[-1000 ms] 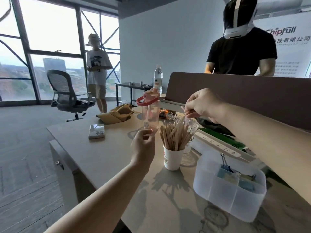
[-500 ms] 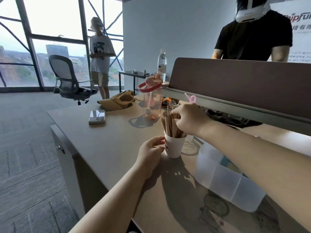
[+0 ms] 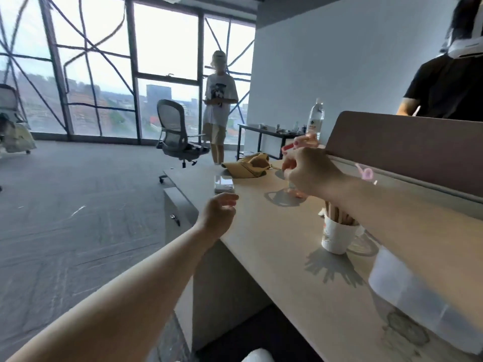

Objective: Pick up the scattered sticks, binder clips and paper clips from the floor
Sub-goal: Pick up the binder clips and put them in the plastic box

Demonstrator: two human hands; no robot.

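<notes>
A white paper cup [image 3: 335,237] stands on the desk [image 3: 274,244] with wooden sticks [image 3: 337,214] upright in it. Beside it to the right is a clear plastic box [image 3: 407,291], blurred, its contents hidden. My right hand [image 3: 309,173] hovers above and left of the cup with curled fingers, in front of a pink bottle [image 3: 303,141]; I see nothing held in it. My left hand [image 3: 219,215] hangs over the desk's left edge, fingers loosely curled and empty. A thin pale streak [image 3: 78,210] lies on the grey floor, too blurred to name.
A phone [image 3: 223,184] and a tan cap [image 3: 248,165] lie farther along the desk, near a water bottle [image 3: 316,118]. A brown partition [image 3: 405,147] backs the desk, with a person [image 3: 449,87] behind it. An office chair [image 3: 177,137] and another person [image 3: 219,105] stand by the windows.
My right hand has lifted off the sticks in the cup and moved left. My left hand has let go of the cup and drawn back to the desk edge. The view has swung left.
</notes>
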